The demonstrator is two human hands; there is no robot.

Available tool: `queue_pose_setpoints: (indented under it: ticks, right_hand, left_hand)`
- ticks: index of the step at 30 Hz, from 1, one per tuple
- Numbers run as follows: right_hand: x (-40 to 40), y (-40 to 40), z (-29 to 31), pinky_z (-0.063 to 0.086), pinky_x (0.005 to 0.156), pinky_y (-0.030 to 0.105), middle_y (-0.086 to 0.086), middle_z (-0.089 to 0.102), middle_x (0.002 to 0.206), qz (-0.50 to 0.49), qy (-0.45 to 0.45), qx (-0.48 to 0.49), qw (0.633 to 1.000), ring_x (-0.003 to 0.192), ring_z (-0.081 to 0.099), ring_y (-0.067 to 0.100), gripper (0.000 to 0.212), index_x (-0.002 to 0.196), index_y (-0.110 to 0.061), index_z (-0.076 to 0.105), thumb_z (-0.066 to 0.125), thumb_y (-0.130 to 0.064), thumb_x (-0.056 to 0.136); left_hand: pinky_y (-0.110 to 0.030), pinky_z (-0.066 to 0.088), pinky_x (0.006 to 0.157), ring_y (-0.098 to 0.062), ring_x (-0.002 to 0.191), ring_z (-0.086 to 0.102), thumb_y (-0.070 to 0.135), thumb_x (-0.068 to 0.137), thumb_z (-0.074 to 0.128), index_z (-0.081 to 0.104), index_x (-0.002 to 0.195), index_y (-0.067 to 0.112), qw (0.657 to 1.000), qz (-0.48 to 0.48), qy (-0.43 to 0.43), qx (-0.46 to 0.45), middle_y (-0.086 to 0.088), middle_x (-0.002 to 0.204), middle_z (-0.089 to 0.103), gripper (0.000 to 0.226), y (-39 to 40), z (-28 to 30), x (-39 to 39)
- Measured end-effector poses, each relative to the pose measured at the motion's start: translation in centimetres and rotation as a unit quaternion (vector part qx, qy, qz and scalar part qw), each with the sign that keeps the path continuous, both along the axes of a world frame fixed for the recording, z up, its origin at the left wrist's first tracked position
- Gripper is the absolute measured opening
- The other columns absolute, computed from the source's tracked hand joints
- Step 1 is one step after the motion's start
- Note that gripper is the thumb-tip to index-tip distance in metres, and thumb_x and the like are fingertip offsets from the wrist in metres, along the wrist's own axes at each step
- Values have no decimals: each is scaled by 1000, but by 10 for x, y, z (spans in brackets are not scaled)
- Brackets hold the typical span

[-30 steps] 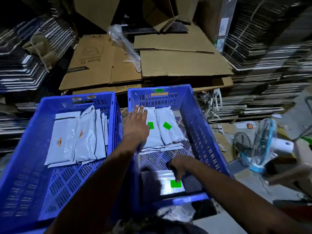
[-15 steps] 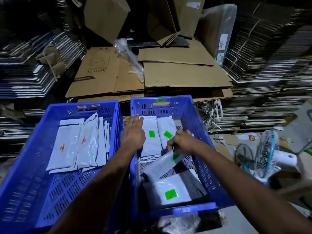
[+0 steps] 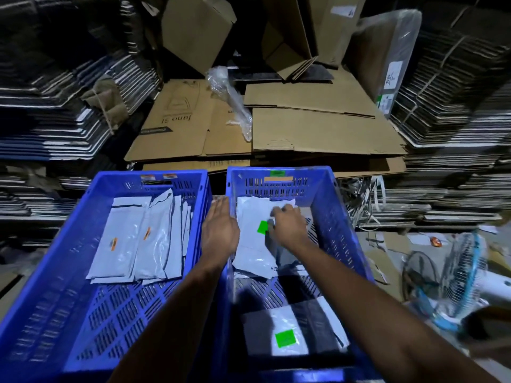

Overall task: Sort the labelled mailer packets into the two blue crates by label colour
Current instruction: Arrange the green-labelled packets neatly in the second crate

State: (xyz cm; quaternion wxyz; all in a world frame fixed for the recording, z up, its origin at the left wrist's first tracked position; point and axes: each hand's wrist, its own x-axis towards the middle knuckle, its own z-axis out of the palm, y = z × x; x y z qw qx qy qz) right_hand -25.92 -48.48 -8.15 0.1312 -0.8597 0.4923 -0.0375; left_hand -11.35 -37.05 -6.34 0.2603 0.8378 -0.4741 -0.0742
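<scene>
Two blue crates stand side by side. The left crate (image 3: 69, 258) holds several grey mailer packets with orange labels (image 3: 130, 239). At the far end of the right crate (image 3: 340, 230) lies a stack of green-labelled packets (image 3: 251, 244). My right hand (image 3: 289, 229) is on top of that stack, its fingers curled onto the top packet beside its green label. My left hand (image 3: 219, 230) rests with straight fingers on the wall between the two crates. Another green-labelled packet (image 3: 284, 333) lies at the near end of the right crate.
Flattened cardboard boxes (image 3: 318, 134) lie just behind the crates, with a clear plastic wrap (image 3: 232, 100) on them. Tall stacks of folded cartons (image 3: 55, 111) rise on both sides. A small blue fan (image 3: 453, 280) sits on the floor to the right.
My right hand has carried a green-labelled packet from the crate's near end forward and laid it on the far stack. My left hand has stayed on the crate wall.
</scene>
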Motion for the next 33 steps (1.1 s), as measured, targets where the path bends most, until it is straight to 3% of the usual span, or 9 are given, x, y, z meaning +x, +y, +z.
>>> queue_pose_setpoints:
  ticks: [5, 9, 14, 18, 24, 28, 30, 32, 33]
  right_hand:
    - [-4, 34, -51, 35, 107, 45, 16, 42, 141, 66, 5, 49, 997, 131, 40, 37, 56, 140, -15, 45, 48, -49, 95]
    - [18, 23, -62, 20, 117, 53, 18, 15, 162, 107, 46, 43, 992, 149, 16, 36, 62, 155, -14, 21, 36, -42, 103]
    - [39, 2, -63, 3, 120, 60, 10, -10, 167, 110, 77, 57, 989, 153, -9, 34, 61, 159, -23, 0, 19, -45, 106]
    - [46, 9, -82, -9, 118, 62, 7, -13, 166, 80, 96, 41, 991, 152, -15, 31, 61, 158, -30, -7, 12, -50, 104]
    - [44, 4, -79, -12, 117, 63, 8, -14, 166, 98, 121, 40, 987, 152, -15, 31, 61, 158, -30, -10, 8, -50, 104]
    - [28, 4, -61, -5, 119, 62, 9, -7, 167, 152, 104, 38, 982, 154, -10, 28, 61, 159, -25, -2, 12, -49, 104]
    - [11, 12, -47, 16, 119, 56, 15, 24, 161, 162, 10, 26, 986, 150, 18, 34, 58, 155, -19, 24, 29, -41, 101]
    - [-12, 26, -33, 44, 97, 46, 12, 55, 127, 142, -88, -20, 986, 122, 48, 35, 39, 129, -14, 51, 44, -32, 95]
    - [-26, 35, -26, 48, 84, 43, 9, 59, 111, 126, -118, -35, 984, 107, 54, 32, 25, 114, -15, 55, 48, -28, 94]
  left_hand:
    - [-29, 10, 122, -19, 152, 14, 16, 103, 36, 22, 156, 9, 1000, 8, -4, -11, -4, 164, 21, 56, 0, 1, -1]
    - [-28, 10, 121, -16, 152, 13, 16, 102, 36, 23, 157, 12, 1000, 11, -12, -9, -1, 164, 21, 56, -1, -2, -1]
    - [-28, 8, 121, -13, 152, 11, 18, 102, 35, 20, 158, 17, 1000, 23, -5, -4, 3, 165, 18, 57, -4, -5, -1]
    - [-26, 7, 119, -11, 152, 9, 18, 101, 35, 19, 158, 21, 999, 33, 11, 10, 7, 165, 15, 59, -7, -7, 1]
    - [-25, 3, 119, -12, 152, 7, 15, 101, 35, 17, 158, 17, 999, 21, -23, 32, 3, 166, 13, 60, -8, -1, -3]
    - [-45, -4, 122, -25, 153, -9, 33, 101, 31, 1, 158, 9, 964, -61, -221, 135, -10, 166, -5, 68, -11, -1, -8]
    - [-52, -8, 120, -29, 152, -12, 37, 100, 31, -1, 156, 5, 905, -148, -352, 185, -15, 165, -8, 72, -15, -7, -14]
    - [-52, -7, 120, -30, 152, -10, 38, 102, 27, 0, 156, 5, 860, -202, -406, 233, -14, 165, -6, 69, -24, -13, -20]
    - [-52, -4, 120, -30, 153, -8, 38, 104, 24, 1, 157, 6, 851, -211, -407, 257, -13, 165, -5, 66, -30, -17, -24]
